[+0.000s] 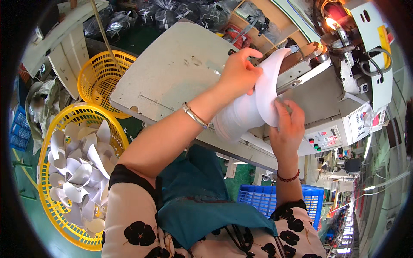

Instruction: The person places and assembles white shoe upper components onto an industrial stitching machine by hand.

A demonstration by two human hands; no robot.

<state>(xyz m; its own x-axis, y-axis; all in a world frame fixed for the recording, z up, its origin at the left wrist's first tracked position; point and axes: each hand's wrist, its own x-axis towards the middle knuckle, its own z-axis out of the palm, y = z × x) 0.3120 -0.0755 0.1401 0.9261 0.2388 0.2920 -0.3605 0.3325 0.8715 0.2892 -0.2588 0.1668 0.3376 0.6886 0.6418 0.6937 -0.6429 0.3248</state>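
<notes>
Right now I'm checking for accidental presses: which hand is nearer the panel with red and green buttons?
Right. The right hand, holding the white piece, is left of the button panel; the left hand is farther, higher and further left in view.

The left hand (239, 72) covers part of the white sheets (267, 92), mid-frame; at lower right, the right forearm (287, 185) partly hides the blue basket (257, 196).

Black plastic bags (213, 17) w/ pale ties, beyond grip & L. Pale wooden compartmented shelf (275, 12), beyond grip. Crumpled greyish sheeting (41, 111), well L of grip; blue plastic crate (19, 131), farther L. Blue slatted plastic basket (258, 195), lower, nr side.
</notes>
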